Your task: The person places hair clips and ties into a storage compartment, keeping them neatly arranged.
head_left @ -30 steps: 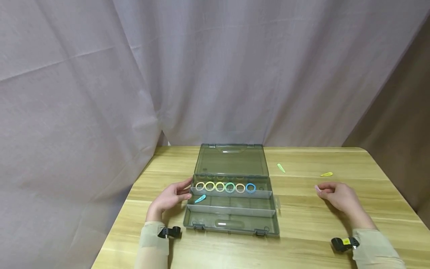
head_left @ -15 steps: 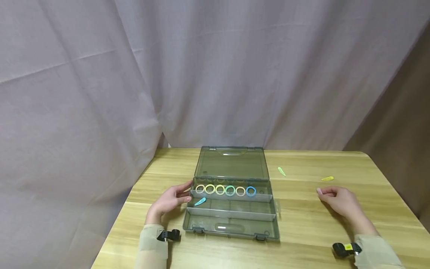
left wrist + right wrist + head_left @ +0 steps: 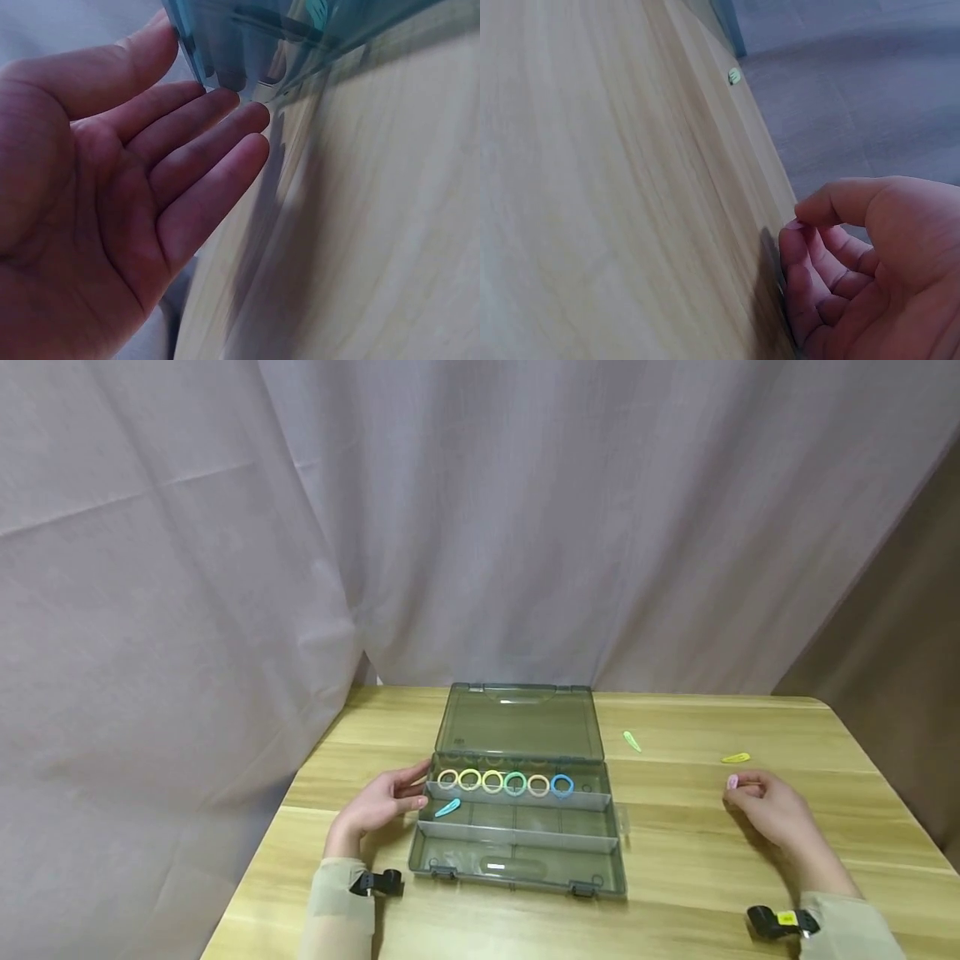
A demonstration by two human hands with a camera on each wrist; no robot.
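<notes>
The transparent grey-green box lies with its lid back. My left hand touches the box's left side, its fingers fairly straight in the left wrist view and the thumb by the rim. Inside the middle compartment, at its left end, is a blue hair clip. My right hand pinches a pink clip between thumb and fingertips over the table's right part; in the right wrist view only a sliver of it shows. Just beyond that hand lies a yellow clip, and a green clip lies farther left.
Several coloured rings, among them a green ring and a blue ring, stand in a row in the box's back compartment. The raised-back lid reaches near the table's far edge. A grey curtain hangs behind the wooden table.
My right hand has moved a little to the right with the pink clip, whose face now shows more upright at the fingertips. My left hand has stayed at the box's side.
</notes>
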